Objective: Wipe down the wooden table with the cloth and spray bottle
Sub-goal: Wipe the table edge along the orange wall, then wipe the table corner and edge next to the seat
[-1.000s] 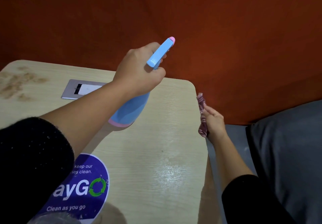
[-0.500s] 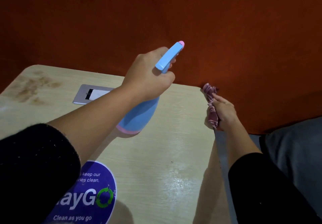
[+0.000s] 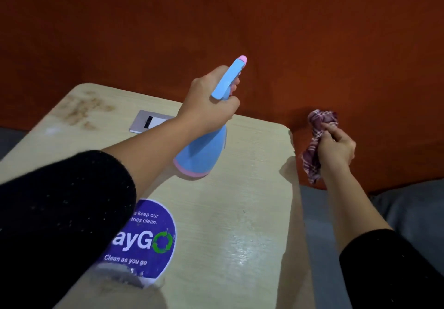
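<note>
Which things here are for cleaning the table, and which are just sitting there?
For the job:
spray bottle, held in the left hand
cloth, bunched in the right hand
table, with brown stains at its far left corner

Just there:
purple sticker
metal plate set in the tabletop
grey cushion

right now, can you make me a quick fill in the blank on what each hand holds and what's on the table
1. The left hand grips a blue ____ with a pink nozzle tip.
2. The right hand holds a bunched plaid ____ just off the table's right edge.
3. The round purple sticker on the wooden table reads "Clean as you ____".
4. Brownish stains mark the table's far ____ corner.

Missing words: spray bottle; cloth; go; left
</note>
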`<state>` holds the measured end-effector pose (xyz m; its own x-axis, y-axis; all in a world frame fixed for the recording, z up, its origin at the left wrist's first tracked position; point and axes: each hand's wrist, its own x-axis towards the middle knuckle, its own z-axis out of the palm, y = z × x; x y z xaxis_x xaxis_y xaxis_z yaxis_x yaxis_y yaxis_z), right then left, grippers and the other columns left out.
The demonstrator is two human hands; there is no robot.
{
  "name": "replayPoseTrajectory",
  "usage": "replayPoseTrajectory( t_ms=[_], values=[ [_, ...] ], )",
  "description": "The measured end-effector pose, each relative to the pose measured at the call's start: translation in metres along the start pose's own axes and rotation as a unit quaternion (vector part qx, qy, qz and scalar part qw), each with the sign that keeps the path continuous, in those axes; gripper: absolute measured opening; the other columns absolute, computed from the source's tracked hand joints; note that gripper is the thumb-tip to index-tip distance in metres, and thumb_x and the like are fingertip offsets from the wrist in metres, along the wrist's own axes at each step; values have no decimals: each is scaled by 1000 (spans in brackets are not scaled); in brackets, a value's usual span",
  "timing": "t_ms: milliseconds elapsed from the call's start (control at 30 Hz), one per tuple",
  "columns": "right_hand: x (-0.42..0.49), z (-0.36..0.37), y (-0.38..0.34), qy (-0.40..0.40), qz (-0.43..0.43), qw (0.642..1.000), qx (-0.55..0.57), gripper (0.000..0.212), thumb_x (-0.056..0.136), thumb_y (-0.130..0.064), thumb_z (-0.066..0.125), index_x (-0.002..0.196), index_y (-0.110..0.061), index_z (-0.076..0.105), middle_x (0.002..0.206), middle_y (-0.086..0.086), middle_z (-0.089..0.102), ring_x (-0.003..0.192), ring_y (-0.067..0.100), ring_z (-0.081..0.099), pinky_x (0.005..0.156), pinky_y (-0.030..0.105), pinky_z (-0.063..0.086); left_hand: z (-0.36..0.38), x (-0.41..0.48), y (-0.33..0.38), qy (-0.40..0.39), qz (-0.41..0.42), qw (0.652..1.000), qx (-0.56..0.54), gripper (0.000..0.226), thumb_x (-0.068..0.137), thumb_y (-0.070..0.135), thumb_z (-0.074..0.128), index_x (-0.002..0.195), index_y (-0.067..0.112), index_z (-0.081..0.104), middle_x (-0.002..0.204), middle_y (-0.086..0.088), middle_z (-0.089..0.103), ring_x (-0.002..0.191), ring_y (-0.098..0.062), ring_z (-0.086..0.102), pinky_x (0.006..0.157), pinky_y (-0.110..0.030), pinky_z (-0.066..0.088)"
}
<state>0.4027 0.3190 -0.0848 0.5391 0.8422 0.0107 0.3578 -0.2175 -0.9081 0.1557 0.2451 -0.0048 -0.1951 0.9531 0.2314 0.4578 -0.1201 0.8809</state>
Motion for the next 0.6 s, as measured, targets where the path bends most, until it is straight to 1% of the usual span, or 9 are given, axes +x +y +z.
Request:
replayPoseTrajectory(
  t_ms=[67,133,200,267,367,433,500,533,600],
  values=[
    [-20,6,-22,-38,-25,999,29,27,89,-19,49,99,-33,70,119,3,64,100,22,62,85,29,51,-15,-7,-1,15,-11,1000,-25,26,80,-4,53,87,22,54,94,3,60,66,-15,61,52,-12,48],
    [-45,17,-41,-110,-38,991,58,28,90,-15,49,101,-29,70,119,7,64,104,24,62,92,38,52,-32,-15,-2,12,-10,1000,-25,25,80,-4,53,92,18,56,93,2,60,66,-13,60,51,-12,49],
    [-76,34,-58,-194,-37,976,90,28,91,-11,50,103,-26,70,118,10,64,103,24,63,92,39,52,-55,-19,-3,3,-20,1000,-20,26,80,-4,53,96,16,59,90,3,60,63,-11,60,50,-12,50],
    [-111,58,-75,-245,-35,964,102,25,91,-9,51,107,-18,68,117,10,63,101,22,63,92,36,51,-83,-22,-7,-9,-45,999,-8,27,80,-3,52,97,16,60,88,3,59,60,-12,60,49,-13,49],
    [-162,96,-99,-295,5,941,164,21,89,-12,60,109,-10,65,106,12,65,82,14,63,75,23,53,-131,-22,-21,-57,-86,993,50,34,80,0,52,110,11,63,93,-4,64,53,-14,63,55,-25,58],
    [-193,120,-111,-318,29,930,182,27,84,-14,67,110,-9,64,105,11,66,80,14,64,70,21,53,-165,-23,-39,-100,-120,983,99,34,80,4,53,113,8,62,97,-12,68,51,-13,68,59,-27,57],
    [-219,143,-120,-331,30,926,180,30,82,-14,69,111,-11,65,110,11,66,86,18,64,75,25,54,-200,-25,-61,-132,-159,969,133,24,80,9,56,102,9,63,88,-9,68,55,-14,72,55,-20,51],
    [-231,154,-124,-330,29,927,175,30,81,-14,70,111,-12,65,112,12,66,90,20,65,80,29,54,-219,-27,-72,-150,-182,962,140,21,77,13,58,97,11,65,84,-7,67,58,-16,73,58,-21,51],
    [-249,174,-130,-322,37,932,162,31,80,-16,71,110,-15,66,115,13,65,97,25,65,88,37,54,-253,-31,-93,-186,-224,944,152,25,67,19,59,91,11,65,82,-7,70,63,-22,74,71,-32,58]
  ],
)
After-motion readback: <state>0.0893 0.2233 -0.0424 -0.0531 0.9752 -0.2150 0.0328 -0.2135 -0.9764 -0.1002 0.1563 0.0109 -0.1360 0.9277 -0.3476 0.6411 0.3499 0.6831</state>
